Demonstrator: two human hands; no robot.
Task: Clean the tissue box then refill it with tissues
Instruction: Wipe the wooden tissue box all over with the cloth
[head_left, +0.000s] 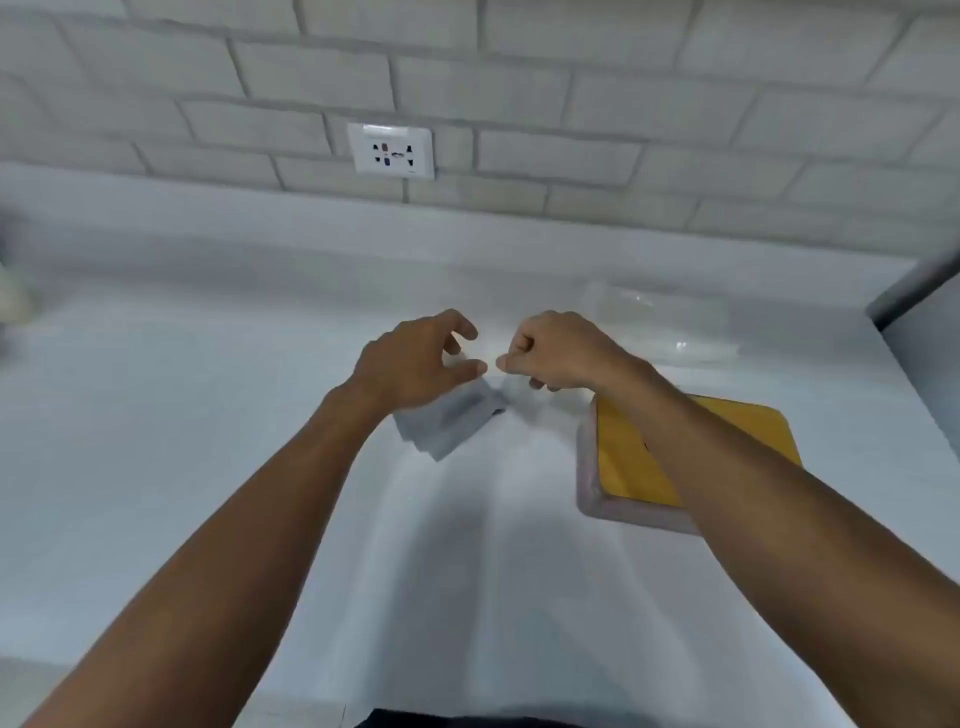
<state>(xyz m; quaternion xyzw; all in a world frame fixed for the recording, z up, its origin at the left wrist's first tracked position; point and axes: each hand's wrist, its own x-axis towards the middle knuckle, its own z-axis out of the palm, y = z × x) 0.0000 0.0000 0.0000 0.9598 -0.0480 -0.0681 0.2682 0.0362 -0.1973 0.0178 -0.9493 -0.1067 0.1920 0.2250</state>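
Grey cloth (449, 423) hung mid-frame between 2 hands: right hand (550, 356) clenched, pinching its edge; left hand (410, 364) curled, grasp unclear. Tissue box (628, 467) lay centre-right; wiping and refill apparently both pending.

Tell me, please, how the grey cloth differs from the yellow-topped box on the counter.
The grey cloth is soft and folded; the yellow-topped box is rigid and flat. The cloth sits below the left hand; the box lies under the right forearm, partly hidden. Both are over the white counter.
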